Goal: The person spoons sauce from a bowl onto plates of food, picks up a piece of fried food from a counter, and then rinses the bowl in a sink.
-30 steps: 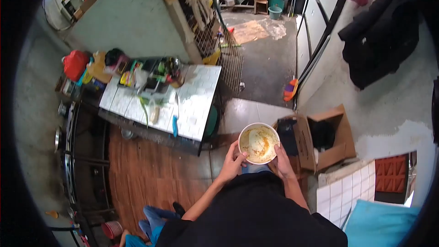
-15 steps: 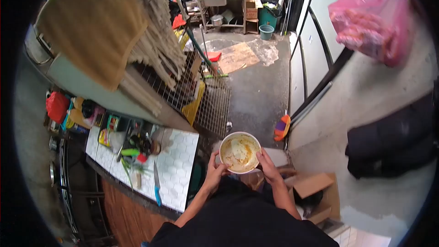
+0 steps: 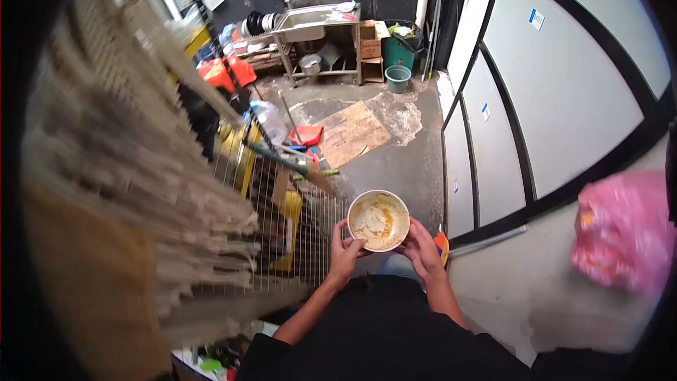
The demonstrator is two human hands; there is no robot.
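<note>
A round white bowl (image 3: 379, 221) with orange-brown residue smeared inside is held upright in front of my body. My left hand (image 3: 343, 254) grips its lower left side, the thumb on the rim. On the right side, the fingers of my right hand (image 3: 423, 250) are wrapped round the wall and partly hidden beneath it. Below the bowl, a bit of my leg shows past my black shirt (image 3: 374, 324).
A metal sink (image 3: 305, 22) stands at the back, beside a green bin (image 3: 402, 48) and a grey-green bucket (image 3: 398, 79). Cardboard (image 3: 354, 134) and a red dustpan (image 3: 306, 135) lie on the floor. Wire mesh (image 3: 310, 240) and hanging mops (image 3: 141, 148) are left, a pink bag (image 3: 624, 233) right.
I have moved forward with the bowl still in both hands. The sink looks nearer, the tiled counter has mostly slipped out of view at the bottom left, and the pink bag sits lower.
</note>
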